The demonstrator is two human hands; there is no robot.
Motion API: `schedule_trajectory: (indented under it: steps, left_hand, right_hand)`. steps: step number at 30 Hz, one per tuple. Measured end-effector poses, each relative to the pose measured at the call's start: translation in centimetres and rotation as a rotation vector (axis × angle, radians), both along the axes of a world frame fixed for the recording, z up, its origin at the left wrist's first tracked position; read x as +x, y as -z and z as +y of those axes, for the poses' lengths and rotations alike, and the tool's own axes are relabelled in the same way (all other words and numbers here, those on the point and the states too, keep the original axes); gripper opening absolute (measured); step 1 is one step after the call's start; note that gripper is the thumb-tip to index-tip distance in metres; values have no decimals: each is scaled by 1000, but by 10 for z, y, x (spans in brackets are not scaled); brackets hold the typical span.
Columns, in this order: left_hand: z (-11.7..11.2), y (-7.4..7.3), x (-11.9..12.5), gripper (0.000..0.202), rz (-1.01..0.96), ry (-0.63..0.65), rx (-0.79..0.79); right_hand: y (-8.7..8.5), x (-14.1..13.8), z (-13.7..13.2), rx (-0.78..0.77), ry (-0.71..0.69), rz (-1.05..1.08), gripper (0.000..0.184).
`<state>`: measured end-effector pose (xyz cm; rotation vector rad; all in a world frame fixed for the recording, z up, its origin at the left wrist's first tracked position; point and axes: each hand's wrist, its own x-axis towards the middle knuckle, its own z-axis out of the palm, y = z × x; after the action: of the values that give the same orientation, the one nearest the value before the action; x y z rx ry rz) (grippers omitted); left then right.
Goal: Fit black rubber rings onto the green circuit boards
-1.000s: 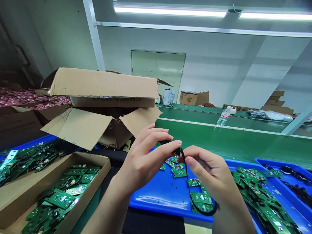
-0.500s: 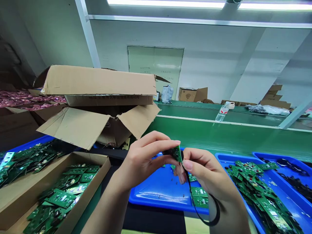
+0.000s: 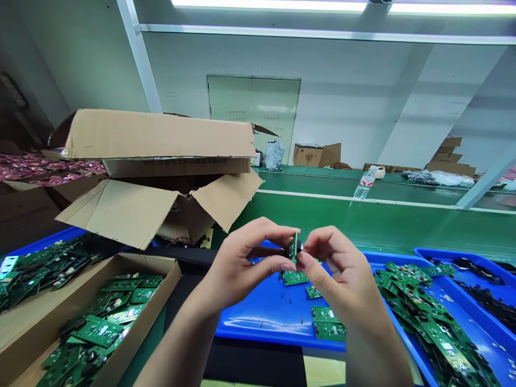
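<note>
Board [image 3: 294, 248] looks unfinished: my left hand [image 3: 244, 263] pinches it by its edges above the blue tray [image 3: 258, 325], right hand [image 3: 337, 269] at its black part [image 3: 299, 245], can't tell if gripping, two loose boards [image 3: 328, 329] lie by the tray's near edge, more heaped in the right tray [image 3: 479, 318].

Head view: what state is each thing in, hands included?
Left hand: pinching a board
Right hand: fingertips at the board's edge, grip unclear
Board: held on edge, above the middle tray
Middle tray: boards lying in it
Right tray: boards heaped in it
Flapped box: open
Bottle: standing
Door: shut
Lamp: lit
</note>
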<state>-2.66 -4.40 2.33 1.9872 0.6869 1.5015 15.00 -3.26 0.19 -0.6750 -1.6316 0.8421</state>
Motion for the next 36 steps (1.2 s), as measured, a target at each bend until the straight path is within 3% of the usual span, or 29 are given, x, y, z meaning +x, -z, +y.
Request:
schedule_trajectory:
  steps: [4,7,12,26,31,36]
  left_hand:
    - [0,-2,1,28,-125,-17,-43]
    - [1,-3,2,27,-145,-32,-26]
    - [5,-1,5,25,-163,1,-24]
    - [3,-1,6,27,-194,32,-195]
    - [3,-3,6,23,-153,138,-259]
    - [5,-3,4,27,-81,159,-263]
  right_hand:
    - [1,1,-2,96,75,-11,23]
    - [0,-3,-4,234,77,-45,18]
    - [0,-11,-5,426,249,-72,12]
    - [0,-12,-5,301,193,7,8]
    - [-1,-10,-2,354,243,-18,8]
    - [-2,-8,-1,436,322,-62,8]
